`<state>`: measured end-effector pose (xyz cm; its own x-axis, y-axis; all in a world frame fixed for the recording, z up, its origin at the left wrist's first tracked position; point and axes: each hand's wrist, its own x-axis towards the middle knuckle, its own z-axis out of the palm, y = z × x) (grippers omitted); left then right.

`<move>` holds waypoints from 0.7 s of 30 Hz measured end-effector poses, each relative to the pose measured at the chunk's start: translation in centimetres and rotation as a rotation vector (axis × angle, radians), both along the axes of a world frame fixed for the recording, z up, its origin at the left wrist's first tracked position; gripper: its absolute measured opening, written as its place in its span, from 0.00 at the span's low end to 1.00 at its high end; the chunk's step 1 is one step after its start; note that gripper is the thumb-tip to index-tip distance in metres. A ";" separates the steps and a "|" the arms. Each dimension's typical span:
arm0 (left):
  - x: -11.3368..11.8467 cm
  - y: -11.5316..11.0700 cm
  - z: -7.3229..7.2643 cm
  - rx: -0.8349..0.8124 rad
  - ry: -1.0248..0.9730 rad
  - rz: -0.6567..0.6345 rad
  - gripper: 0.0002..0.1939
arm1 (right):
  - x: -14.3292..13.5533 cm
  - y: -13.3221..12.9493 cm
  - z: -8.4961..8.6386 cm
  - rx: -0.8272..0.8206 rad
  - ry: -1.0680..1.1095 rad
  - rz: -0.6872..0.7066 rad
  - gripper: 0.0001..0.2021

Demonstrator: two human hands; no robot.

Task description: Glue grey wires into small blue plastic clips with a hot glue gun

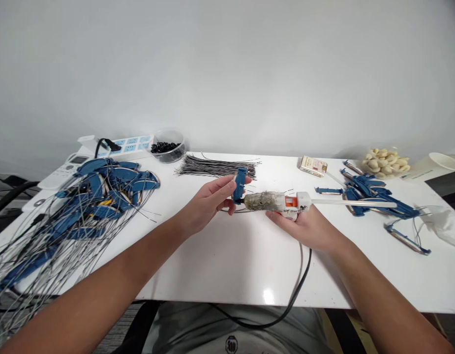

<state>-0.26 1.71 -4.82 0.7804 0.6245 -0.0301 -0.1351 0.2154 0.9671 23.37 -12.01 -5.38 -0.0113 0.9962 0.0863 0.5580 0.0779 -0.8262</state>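
Observation:
Between the fingers of my left hand (212, 200) a small blue plastic part (240, 184) is held upright above the table. My right hand (303, 226) is closed around a hot glue gun (266, 200) with a worn, dirty barrel. A long pale glue stick (354, 202) sticks out of its rear to the right. The gun's nozzle points left and is at the lower end of the blue part; I cannot tell whether they touch. Thin dark wires show just below the nozzle.
Blue parts with long wires (105, 191) lie heaped at left, near a power strip (131, 146) and a bowl of black pieces (168, 146). A wire bundle (216, 166) lies behind. At right are more blue parts (371, 194), a small box (313, 166), pistachios (385, 162) and a paper cup (434, 167).

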 end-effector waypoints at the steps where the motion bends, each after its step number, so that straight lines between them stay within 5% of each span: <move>1: 0.0 0.0 0.1 -0.002 -0.003 0.001 0.21 | 0.0 0.0 0.0 -0.001 0.005 -0.006 0.18; 21: 0.1 0.0 0.0 0.014 -0.018 0.040 0.21 | -0.1 -0.3 -0.2 -0.032 -0.062 -0.048 0.17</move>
